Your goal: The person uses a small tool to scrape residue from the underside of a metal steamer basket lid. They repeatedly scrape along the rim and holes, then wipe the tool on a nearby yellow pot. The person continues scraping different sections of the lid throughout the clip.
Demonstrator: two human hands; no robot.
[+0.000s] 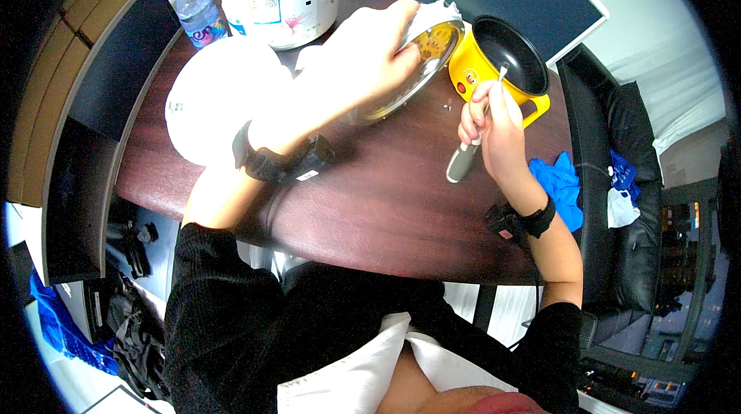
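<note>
- Head view: grey-handled utensil (465, 159) looks light, stiff; best held by its handle.
- Round rimmed piece (438, 49), poss. a lid, prob. rigid, maybe fragile; take by edge.
- R hand (495, 119) pinches utensil, tip nr mouth of yellow pot (494, 43); L hand (377, 47) grips tilted piece, pot's left, above table (370, 198).

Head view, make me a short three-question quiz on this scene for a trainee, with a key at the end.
1. Which hand holds the grey-handled utensil?
2. True or false: the yellow pot has a black inside.
3. Which of these is to the left of the white cooker?
A) the blue cloth
B) the blue-capped bottle
C) the yellow pot

Key: 1. The right hand. 2. True. 3. B.
</note>
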